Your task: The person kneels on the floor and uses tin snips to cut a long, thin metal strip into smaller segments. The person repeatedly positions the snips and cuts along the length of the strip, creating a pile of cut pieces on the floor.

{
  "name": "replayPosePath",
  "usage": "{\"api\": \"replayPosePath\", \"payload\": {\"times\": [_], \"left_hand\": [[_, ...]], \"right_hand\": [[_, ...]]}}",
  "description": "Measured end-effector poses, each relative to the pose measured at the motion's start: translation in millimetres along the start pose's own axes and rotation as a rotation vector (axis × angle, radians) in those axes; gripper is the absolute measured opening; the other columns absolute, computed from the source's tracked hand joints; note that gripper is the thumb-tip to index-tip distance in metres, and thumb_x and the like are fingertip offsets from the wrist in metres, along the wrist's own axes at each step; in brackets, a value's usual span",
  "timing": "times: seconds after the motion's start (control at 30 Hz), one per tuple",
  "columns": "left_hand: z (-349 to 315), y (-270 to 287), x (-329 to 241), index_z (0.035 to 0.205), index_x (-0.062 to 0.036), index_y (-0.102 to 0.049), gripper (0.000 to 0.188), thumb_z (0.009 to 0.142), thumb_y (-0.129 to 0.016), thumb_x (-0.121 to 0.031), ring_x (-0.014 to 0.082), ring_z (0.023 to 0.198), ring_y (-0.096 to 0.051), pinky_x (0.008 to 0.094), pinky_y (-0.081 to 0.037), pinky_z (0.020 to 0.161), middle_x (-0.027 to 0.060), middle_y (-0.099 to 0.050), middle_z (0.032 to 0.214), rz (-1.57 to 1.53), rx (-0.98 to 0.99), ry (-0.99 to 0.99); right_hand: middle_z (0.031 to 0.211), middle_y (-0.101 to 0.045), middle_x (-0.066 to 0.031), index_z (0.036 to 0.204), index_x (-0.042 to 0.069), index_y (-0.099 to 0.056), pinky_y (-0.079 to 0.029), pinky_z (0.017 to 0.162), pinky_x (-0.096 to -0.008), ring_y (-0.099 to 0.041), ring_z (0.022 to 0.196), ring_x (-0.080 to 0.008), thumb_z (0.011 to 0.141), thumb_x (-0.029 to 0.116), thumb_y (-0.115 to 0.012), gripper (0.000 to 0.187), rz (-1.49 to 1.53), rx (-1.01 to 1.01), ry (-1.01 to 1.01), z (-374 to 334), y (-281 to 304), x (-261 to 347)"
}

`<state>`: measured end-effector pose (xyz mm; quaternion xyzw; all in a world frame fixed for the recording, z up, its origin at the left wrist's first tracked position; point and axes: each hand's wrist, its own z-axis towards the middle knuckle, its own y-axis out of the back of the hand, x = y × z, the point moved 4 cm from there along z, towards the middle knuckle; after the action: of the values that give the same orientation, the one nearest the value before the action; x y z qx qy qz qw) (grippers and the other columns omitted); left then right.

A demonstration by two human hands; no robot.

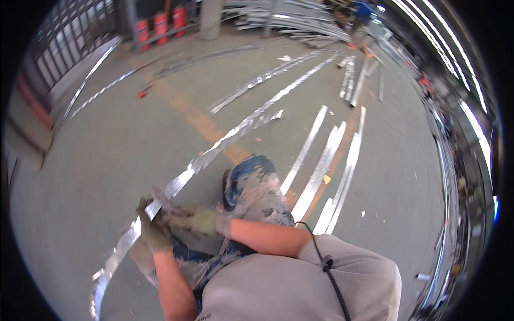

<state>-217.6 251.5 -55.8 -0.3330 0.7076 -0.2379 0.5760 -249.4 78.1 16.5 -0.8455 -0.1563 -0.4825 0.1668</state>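
A long, shiny silver metal strip (pixel 179 183) runs slantwise across the floor and past my hands, its surface crinkled in places. My left hand (pixel 155 231), in a dull green glove, is closed round the strip's edge. My right hand (pixel 197 219), gloved as well, is closed just to the right of it. From its fingers a greyish, narrow piece (pixel 165 201) reaches over the strip; it is blurred, and whether it is a tool cannot be made out. My bent knee (pixel 256 182), in blotched blue and beige trousers, is beside the strip.
Several flat silver strips (pixel 320 174) lie to my right, and further crinkled strips (pixel 262 80) lie ahead. A pile of metal lengths (pixel 292 24) is at the back, near a person (pixel 363 13) in blue. Red cylinders (pixel 160 27) stand by a railing (pixel 64 45) at far left.
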Motion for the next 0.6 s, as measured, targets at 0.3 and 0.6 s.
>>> {"api": "replayPosePath", "payload": {"times": [0.3, 0.6], "left_hand": [[9.3, -20.5, -4.0, 0.152, -0.0086, -0.046, 0.072, 0.103, -0.054, -0.061, 0.0255, 0.124, -0.058, 0.0400, -0.048, 0.106, 0.0106, -0.057, 0.140, 0.064, 0.048, 0.093], [-3.5, -41.1, -14.0, 0.153, -0.0177, -0.049, 0.058, 0.105, -0.059, -0.048, 0.0189, 0.109, -0.062, 0.0335, -0.051, 0.093, 0.0044, -0.063, 0.123, 0.080, -0.087, 0.115]], "right_hand": [[0.116, -0.070, -0.0014, 0.132, 0.010, -0.069, -0.049, 0.095, -0.0302, -0.059, 0.104, -0.0084, 0.103, 0.040, -0.067, 0.041, 0.332, -0.017, 0.247, 55.8, -23.1, -5.8], [0.083, -0.065, 0.0013, 0.101, 0.006, -0.073, -0.049, 0.071, -0.0285, -0.059, 0.076, -0.0094, 0.096, 0.049, -0.075, 0.043, 0.524, -0.109, 0.236, 61.4, -27.7, 13.4]]}}
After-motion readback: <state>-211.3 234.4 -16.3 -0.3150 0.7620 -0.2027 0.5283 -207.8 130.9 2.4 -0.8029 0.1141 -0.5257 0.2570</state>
